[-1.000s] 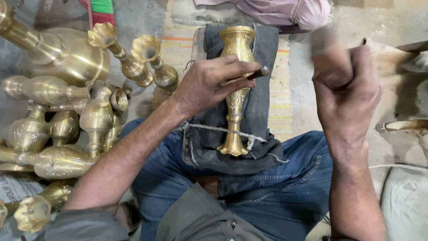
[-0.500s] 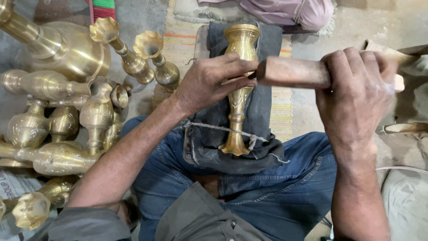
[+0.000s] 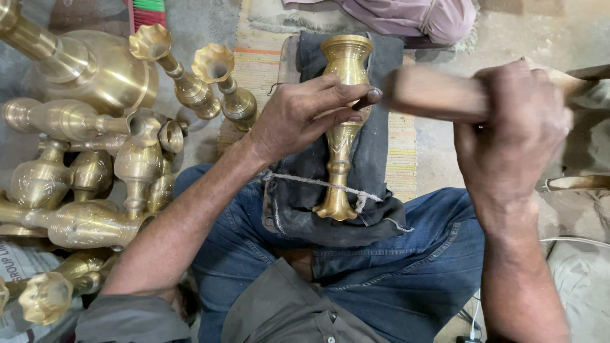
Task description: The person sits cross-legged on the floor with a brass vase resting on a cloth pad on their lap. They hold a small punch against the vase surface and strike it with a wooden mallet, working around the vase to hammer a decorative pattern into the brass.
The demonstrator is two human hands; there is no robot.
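A slim engraved brass vase (image 3: 344,121) lies lengthwise on a dark cloth pad (image 3: 375,159) across my lap, tied down by a white string (image 3: 305,181). My left hand (image 3: 298,117) rests over the vase's middle and pinches a small dark punch (image 3: 372,96) against it. My right hand (image 3: 515,133) grips a wooden mallet (image 3: 432,95), blurred by motion. The mallet's head sits right beside the punch's end.
Many brass vases and urns (image 3: 95,146) are piled on the floor to my left, two with flared scalloped mouths (image 3: 190,63). A striped woven mat (image 3: 260,63) lies under the pad. Pink cloth (image 3: 406,16) shows at the top, and pale sacking (image 3: 581,286) at the lower right.
My right hand has swung the mallet down and leftward from a raised position until its head is at the punch. The left hand and vase have stayed in place.
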